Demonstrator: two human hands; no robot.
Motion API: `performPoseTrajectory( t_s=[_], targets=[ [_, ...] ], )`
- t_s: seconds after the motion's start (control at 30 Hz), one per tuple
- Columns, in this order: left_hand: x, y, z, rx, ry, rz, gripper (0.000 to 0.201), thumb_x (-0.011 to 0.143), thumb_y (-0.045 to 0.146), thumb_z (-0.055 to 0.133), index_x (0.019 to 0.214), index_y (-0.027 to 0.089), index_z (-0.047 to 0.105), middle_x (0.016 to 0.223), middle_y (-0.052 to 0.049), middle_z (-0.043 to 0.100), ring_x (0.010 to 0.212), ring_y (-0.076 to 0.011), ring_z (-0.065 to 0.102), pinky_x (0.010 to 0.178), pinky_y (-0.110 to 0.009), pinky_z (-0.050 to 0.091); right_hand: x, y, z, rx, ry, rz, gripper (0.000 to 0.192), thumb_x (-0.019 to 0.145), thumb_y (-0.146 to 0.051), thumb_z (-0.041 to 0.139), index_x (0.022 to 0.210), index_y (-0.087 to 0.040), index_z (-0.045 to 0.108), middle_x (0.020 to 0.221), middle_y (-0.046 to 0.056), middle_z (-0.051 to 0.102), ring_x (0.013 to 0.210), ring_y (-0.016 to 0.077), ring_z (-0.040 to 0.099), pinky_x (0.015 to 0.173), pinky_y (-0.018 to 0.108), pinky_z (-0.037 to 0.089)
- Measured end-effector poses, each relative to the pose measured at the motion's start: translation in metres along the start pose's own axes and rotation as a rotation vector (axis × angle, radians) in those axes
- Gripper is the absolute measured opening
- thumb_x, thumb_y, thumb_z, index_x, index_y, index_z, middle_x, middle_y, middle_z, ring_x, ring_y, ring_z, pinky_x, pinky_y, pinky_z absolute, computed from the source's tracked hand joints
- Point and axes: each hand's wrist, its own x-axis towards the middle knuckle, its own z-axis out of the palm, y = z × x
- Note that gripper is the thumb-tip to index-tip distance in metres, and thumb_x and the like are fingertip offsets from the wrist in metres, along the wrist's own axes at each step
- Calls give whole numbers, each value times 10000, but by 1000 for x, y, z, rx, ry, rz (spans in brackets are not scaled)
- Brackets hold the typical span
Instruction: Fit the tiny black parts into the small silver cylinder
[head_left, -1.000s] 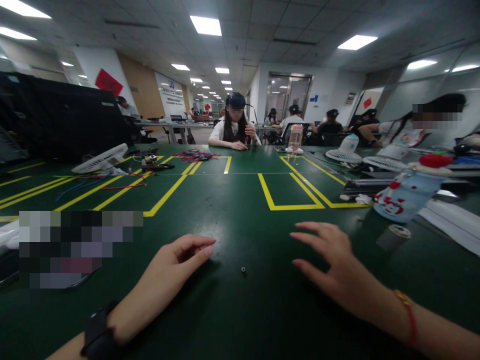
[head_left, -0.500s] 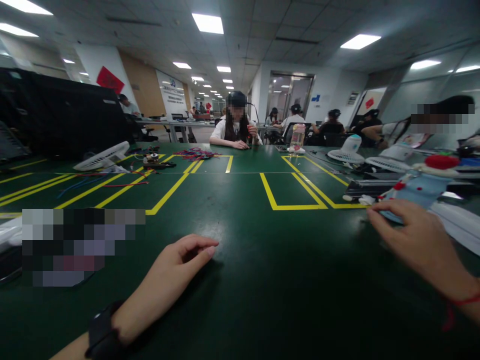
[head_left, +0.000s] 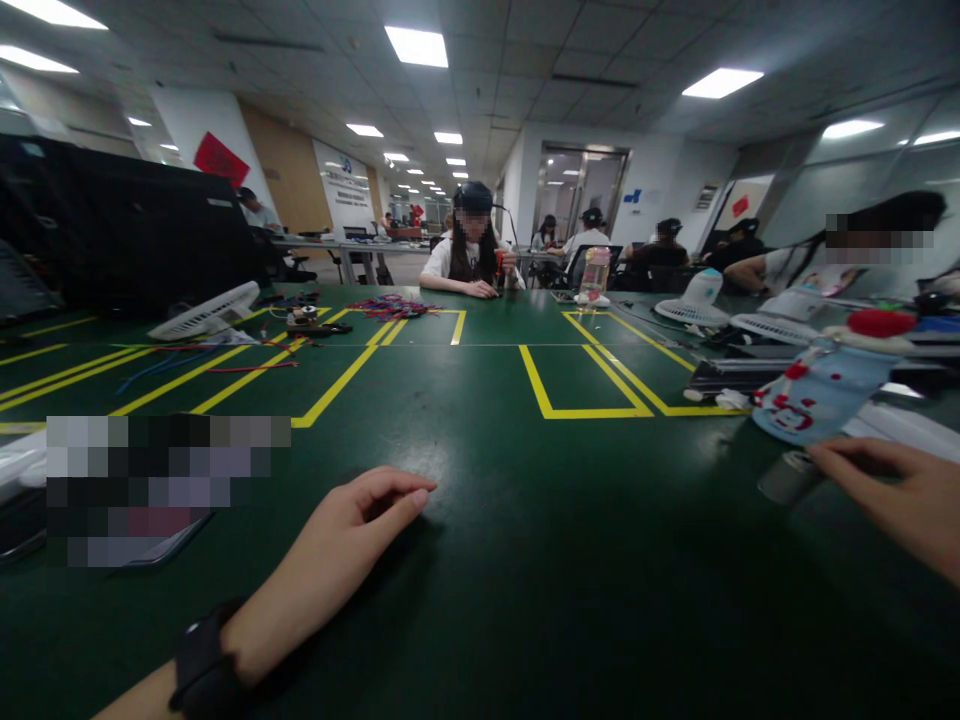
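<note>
My left hand (head_left: 360,525) rests loosely on the dark green tabletop, fingers slightly bent, thumb tip near the index finger, holding nothing. At the right edge, the thumb and index finger of my right hand (head_left: 904,495) come together at the upper right end of a small grey metallic cylinder (head_left: 789,478). The cylinder is tilted and somewhat blurred; its exact kind is unclear. Just behind it stands a light blue tumbler (head_left: 821,385) with red decorations and a red top.
Yellow tape (head_left: 600,414) marks areas on the table (head_left: 480,600). A white fan (head_left: 206,315) and tangled wires (head_left: 394,307) lie farther back. More white fans (head_left: 690,305) and a pink bottle (head_left: 595,275) stand at right. A person (head_left: 472,250) sits opposite.
My right hand has moved right and toward me, away from the tumbler, and the grey cylinder now shows at its fingertips. My left hand stays in place.
</note>
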Motion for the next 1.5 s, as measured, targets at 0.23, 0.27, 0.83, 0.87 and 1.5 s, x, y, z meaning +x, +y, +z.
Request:
performPoseTrajectory(
  t_s=[0.23,0.27,0.83,0.87,1.5],
  targets=[
    [3,-7,3,-25,14,35,302,820,474,534,955,263,703,968,-23,716,929,-248,639,845,-367,472,0,-6,-8,-53,-243,174,557,681,-707,506,963,-265,693,778,88,665,556,132,555,557,320,379],
    [4,-9,3,-23,18,35,313,818,485,531,955,260,700,971,-25,714,930,-251,639,844,-370,474,0,-6,-7,-52,-257,182,525,689,-684,523,958,-268,696,806,90,670,557,132,555,563,323,387],
    [6,-13,6,5,23,31,309,827,469,522,958,243,689,926,-22,710,873,-236,644,771,-333,469,-54,-105,5,301,-48,-427,392,808,-431,545,1159,-259,577,1166,51,590,1021,194,578,852,345,488],
    [5,-13,7,11,23,34,312,829,468,520,963,243,689,929,-24,709,874,-238,642,775,-339,468,-65,-126,8,377,-93,-538,372,818,-397,542,1162,-259,570,1174,44,583,1049,185,564,888,345,482],
    [9,42,36,151,-3,445,173,885,289,541,838,261,705,876,7,611,819,-144,568,743,-266,440,-118,-231,46,754,-598,-614,541,769,-349,621,1251,-311,379,1184,-15,541,1023,129,528,905,325,454]
  ],
)
